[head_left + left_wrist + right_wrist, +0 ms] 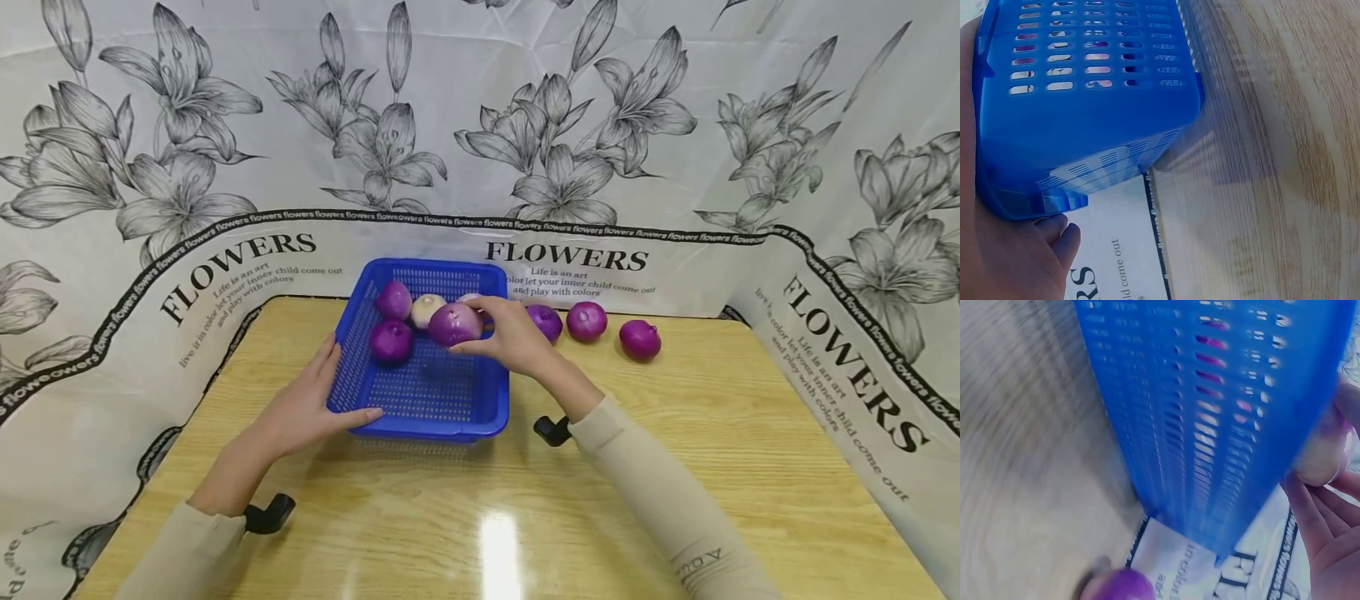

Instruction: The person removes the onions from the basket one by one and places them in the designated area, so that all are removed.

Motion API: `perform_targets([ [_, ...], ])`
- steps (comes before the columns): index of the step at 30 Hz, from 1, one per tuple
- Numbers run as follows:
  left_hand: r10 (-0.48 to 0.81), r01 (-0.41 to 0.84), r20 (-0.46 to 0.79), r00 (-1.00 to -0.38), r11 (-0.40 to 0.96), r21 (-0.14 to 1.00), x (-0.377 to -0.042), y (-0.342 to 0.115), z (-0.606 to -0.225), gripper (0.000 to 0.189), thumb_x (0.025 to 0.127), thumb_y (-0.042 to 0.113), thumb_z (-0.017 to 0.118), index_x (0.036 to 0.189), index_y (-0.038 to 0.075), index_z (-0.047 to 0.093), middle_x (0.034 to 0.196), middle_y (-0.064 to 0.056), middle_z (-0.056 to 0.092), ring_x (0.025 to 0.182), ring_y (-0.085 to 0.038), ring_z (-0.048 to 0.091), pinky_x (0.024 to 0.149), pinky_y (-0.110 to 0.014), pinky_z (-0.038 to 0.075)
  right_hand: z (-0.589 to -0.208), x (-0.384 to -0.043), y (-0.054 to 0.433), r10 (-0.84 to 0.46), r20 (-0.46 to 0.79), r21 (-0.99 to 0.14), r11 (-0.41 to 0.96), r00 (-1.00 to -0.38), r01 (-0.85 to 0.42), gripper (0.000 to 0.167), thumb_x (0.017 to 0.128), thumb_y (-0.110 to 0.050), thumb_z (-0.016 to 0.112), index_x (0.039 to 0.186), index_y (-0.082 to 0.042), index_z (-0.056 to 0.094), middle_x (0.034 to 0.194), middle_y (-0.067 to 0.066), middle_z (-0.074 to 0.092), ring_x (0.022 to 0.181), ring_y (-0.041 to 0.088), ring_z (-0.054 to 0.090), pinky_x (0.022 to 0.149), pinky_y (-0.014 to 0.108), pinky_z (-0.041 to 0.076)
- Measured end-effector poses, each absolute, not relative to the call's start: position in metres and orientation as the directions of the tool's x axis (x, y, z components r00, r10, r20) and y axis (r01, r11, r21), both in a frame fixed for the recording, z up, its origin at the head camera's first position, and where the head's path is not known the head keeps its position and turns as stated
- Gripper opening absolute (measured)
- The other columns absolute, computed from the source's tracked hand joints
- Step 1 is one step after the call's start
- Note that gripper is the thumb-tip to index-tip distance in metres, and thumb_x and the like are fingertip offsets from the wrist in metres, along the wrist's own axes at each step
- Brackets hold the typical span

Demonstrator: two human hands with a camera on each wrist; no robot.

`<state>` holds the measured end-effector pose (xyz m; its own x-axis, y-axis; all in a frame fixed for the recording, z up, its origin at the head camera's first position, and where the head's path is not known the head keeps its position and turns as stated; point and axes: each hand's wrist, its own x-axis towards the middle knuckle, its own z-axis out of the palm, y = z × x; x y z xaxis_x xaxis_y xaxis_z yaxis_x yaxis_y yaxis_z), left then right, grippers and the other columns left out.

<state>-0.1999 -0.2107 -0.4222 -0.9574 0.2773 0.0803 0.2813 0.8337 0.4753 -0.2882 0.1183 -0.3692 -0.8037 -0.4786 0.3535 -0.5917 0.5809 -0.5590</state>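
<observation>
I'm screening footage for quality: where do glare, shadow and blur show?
Head: white glare on the table near the bottom edge, large lettering on the cloth crisp; left wrist: a soft shadow beside the basket; right wrist: wood grain smeared, the bottom-edge onion blurred.

Bright, fairly even light fills the crisp head view, with a white glare streak on the table [675,467] near the bottom edge. Soft shading darkens the wood beside the basket [1085,119] in the left wrist view; the right wrist view is hazy, its tabletop grain smeared.
</observation>
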Motion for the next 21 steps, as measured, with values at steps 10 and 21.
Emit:
perform_targets([
  [10,0.287,0.296,0.093,-0.953,0.829,0.475,-0.198,-0.210,-0.421,0.129,0.082,0.079,0.064,0.164,0.002,0.000,0.172,-0.011,-0.007,0.153,-0.047,0.016,0.117,-0.067,0.026,-0.355,-0.274,0.162,-0.421,0.327,-0.605,0.595,-0.846,-0.529,0.068,0.076,-0.033,0.093,0.131,-0.004,0.065,0.123,0.013,0.070,0.102,0.027,0.072,0.086,0.039,0.061],
  [21,0.286,0.294,0.090,-0.954,0.833,0.470,-0.198,-0.210,-0.421,0.129,0.082,0.080,0.063,0.163,0.001,0.002,0.172,-0.013,-0.006,0.153,-0.048,0.015,0.116,-0.067,0.026,-0.361,-0.267,0.194,-0.444,0.362,-0.585,0.577,-0.820,-0.571,0.064,0.077,-0.025,0.093,0.133,-0.008,0.066,0.138,0.008,0.065,0.111,0.025,0.069,0.092,0.039,0.059],
])
